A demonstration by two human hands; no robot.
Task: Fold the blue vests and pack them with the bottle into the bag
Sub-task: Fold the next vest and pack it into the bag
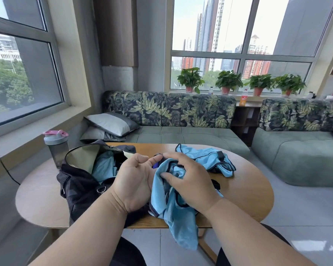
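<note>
A light blue vest [173, 214] with dark trim hangs bunched over the table's near edge. My right hand [188, 181] grips its upper part with curled fingers. My left hand [135, 181] is just left of it, palm turned inward, thumb pinching the vest's dark collar edge. A second blue vest [206, 158] lies crumpled on the table behind my hands. The black bag [79, 181] stands open at the left, with a blue vest [106, 166] inside. A grey bottle [56, 146] with a pink lid stands left of the bag.
The oval wooden table [244, 191] carries everything. A green sofa [181, 135] with leaf-print backrest and grey pillows [112, 124] is behind it. A second sofa [300, 154] sits at the right. A black cable [6, 169] runs along the left sill.
</note>
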